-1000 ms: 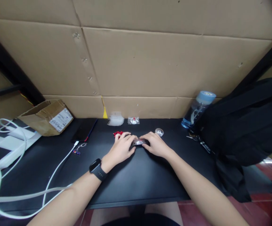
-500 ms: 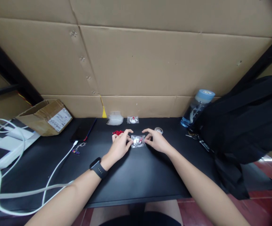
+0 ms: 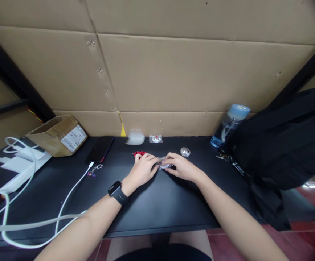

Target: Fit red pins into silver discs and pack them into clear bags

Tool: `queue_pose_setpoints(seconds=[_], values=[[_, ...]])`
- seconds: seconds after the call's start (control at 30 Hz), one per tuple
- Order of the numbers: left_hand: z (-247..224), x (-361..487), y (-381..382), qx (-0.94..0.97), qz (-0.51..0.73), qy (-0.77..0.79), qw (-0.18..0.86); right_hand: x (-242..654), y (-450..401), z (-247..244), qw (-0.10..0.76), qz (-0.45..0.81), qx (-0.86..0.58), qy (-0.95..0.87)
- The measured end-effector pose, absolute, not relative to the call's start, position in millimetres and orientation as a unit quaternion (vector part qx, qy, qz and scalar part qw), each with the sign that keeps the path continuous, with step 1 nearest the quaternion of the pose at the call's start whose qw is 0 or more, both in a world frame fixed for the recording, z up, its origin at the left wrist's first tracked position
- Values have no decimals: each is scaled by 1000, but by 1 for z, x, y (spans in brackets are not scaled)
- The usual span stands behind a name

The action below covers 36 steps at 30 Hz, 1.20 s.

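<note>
A small clear plastic bag (image 3: 162, 167) lies between my hands at the middle of the black table, largely covered by fingers; shiny silver shows through it. My left hand (image 3: 144, 169), with a dark watch on the wrist, has its fingers closed on the bag's left side. From the right, my right hand (image 3: 183, 166) pinches the other side, fingers curled over the top. Just beyond my left hand sits a small heap of red pieces (image 3: 139, 154), partly hidden by it. A round silver item (image 3: 185, 152) rests beyond my right hand.
Along the cardboard wall lie a stack of clear bags (image 3: 135, 137) and a filled bag (image 3: 155, 139) with a silver disc and red bit. Leftward are a phone (image 3: 99, 149), an open carton (image 3: 58, 136) and white cables (image 3: 73, 185). A bottle (image 3: 229, 125) and black backpack (image 3: 285, 141) stand right.
Both hands have come closer together, and their fingers now cover most of the bag that lay visible between them. The silver item beyond my right hand is now uncovered. The view has shifted slightly.
</note>
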<state>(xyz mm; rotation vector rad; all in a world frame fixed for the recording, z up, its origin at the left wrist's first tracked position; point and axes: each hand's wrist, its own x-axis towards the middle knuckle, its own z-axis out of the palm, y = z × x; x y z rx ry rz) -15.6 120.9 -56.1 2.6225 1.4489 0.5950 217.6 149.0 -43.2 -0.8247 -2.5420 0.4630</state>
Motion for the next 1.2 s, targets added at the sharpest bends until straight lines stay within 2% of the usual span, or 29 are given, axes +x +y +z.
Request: queue_pose_setpoints(seconds=[0.13,0.3,0.63,0.97,1.2], values=[[-61,-21,127,875,188,439,82,213,151,-46,139,62,-379,-913],[-57,-24,128,872,220,432,64,206,151,-47,81,-55,-491,-866],[-39,-53,137,795,305,523,48,175,170,-48,9,-40,-624,-780],[-43,-92,156,739,339,583,10,166,214,-47,12,30,-661,-750],[-45,-91,150,777,286,561,18,182,200,-45,79,-3,-628,-774]])
